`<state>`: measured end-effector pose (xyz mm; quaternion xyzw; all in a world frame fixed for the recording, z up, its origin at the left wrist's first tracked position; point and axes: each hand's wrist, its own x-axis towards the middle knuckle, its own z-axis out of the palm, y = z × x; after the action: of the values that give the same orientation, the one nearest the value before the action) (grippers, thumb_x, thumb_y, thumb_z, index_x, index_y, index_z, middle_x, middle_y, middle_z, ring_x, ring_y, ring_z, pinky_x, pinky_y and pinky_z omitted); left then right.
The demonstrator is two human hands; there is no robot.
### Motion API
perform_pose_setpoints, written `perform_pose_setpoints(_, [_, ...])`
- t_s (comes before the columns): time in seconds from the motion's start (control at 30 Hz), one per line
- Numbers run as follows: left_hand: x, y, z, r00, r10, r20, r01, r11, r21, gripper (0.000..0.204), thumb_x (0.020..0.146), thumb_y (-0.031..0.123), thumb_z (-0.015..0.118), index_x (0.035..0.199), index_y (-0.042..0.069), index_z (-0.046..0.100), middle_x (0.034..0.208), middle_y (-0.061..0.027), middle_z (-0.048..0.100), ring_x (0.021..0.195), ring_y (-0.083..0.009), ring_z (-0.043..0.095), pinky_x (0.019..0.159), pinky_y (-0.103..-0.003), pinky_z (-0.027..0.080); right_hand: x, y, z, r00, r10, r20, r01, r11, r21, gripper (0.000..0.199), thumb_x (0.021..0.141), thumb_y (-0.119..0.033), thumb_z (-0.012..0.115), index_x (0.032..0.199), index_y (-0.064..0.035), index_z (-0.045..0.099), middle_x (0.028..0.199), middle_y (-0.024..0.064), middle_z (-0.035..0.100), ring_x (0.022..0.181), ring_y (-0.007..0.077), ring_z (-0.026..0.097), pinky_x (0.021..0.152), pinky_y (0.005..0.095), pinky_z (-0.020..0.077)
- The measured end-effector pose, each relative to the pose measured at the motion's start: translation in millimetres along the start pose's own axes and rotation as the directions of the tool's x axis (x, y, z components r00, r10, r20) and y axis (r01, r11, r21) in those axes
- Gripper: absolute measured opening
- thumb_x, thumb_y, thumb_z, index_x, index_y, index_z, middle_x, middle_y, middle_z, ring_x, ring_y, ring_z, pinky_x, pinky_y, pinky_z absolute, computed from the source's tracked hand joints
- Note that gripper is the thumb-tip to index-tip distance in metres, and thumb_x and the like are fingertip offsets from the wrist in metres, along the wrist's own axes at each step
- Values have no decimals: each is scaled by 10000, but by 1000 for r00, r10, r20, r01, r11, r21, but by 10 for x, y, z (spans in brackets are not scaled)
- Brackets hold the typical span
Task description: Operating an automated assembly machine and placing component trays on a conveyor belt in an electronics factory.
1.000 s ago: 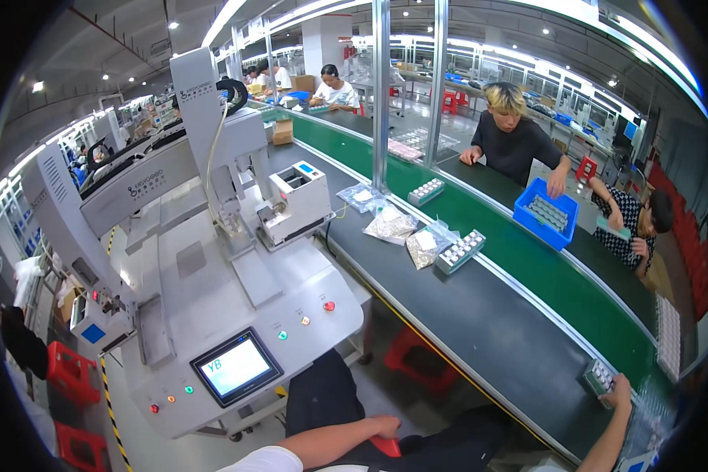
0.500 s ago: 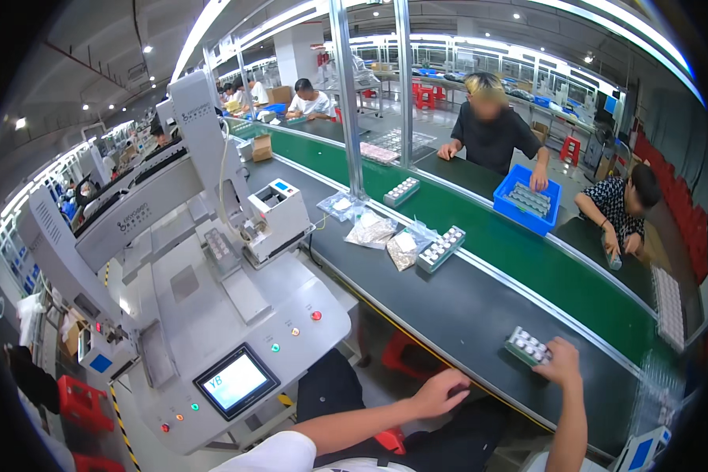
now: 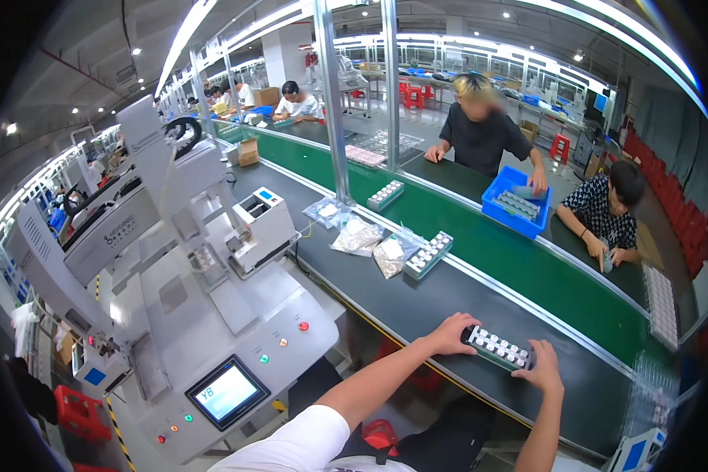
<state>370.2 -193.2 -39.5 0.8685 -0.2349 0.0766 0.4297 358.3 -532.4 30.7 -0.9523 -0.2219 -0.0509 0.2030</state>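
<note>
- Over the dark worktop [image 3: 480, 295], near its front edge, a long grey block [image 3: 499, 348] set with two rows of white round pieces lies between the person's two hands, slanting down toward the right; whether it rests on the surface or is slightly lifted cannot be told.
- The left hand [image 3: 453, 334] holds the block's left end, its fingers and thumb bent around that end.
- The right hand [image 3: 541, 368] holds the opposite end, thumb on the near side and fingers curved around the far side, spread just enough to span the block.
- Farther up the same worktop, a second block [image 3: 429, 256] with white pieces lies beside a clear bag [image 3: 389, 256] of small pale parts; another filled bag [image 3: 357, 235] lies next to that one.
- Beyond the metal rail, a third block [image 3: 385, 194] sits on the green belt [image 3: 448, 218].
- Across the belt, a co-worker in a dark top [image 3: 484, 141] has one hand in a blue bin [image 3: 514, 223] that contains grey blocks.
- Farther right, a co-worker in a patterned top [image 3: 578, 206] leans over a small grey piece held in both hands.
- To the person's left stands a pale machine [image 3: 287, 337] with a lit screen [image 3: 226, 392] and coloured buttons.
</note>
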Motion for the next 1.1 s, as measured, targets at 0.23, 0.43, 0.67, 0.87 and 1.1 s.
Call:
perform_pose_setpoints(0.23, [144,-50,-24,1000,11,25,-8,993,-122,768,645,347,987,1294,96,663,1202,-119,659,1094,-301,644,982,-412,540,-279,431,374,970,127,-208,-21,894,448,827,486,-144,979,1246,-13,681,1035,114,652,971,307,642,906,402,541])
perform_pose_setpoints(0.43, [115,-38,-120,993,-84,-79,66,975,-214,724,587,249,1009,1216,62,702,1141,-104,686,1078,-272,663,971,-388,551,-96,312,491,955,40,-294,61,943,327,697,619,-319,944,1222,-66,704,1177,126,686,1152,367,607,1027,451,468])
perform_pose_setpoints(0.67, [255,8,24,997,-75,2,74,983,-168,640,580,160,998,1138,49,704,1080,-81,686,995,-241,646,900,-351,529,-199,370,363,962,122,-245,-36,943,330,605,654,-345,943,1149,-88,712,1235,64,670,1231,302,571,1059,427,419])
perform_pose_setpoints(0.87, [238,53,57,996,-92,-7,90,985,-150,623,589,149,984,1129,35,696,1094,-95,695,1006,-266,637,897,-361,533,-218,391,383,969,96,-228,-21,951,310,591,682,-360,927,1153,-96,685,1235,60,669,1229,293,563,1027,420,405])
perform_pose_setpoints(1.1, [252,51,18,998,-42,-44,35,991,-132,630,567,144,983,1119,18,706,1050,-108,699,981,-272,632,878,-366,535,-170,374,401,970,84,-230,-13,956,294,616,657,-352,939,1147,-84,680,1205,65,675,1221,292,579,1027,424,407])
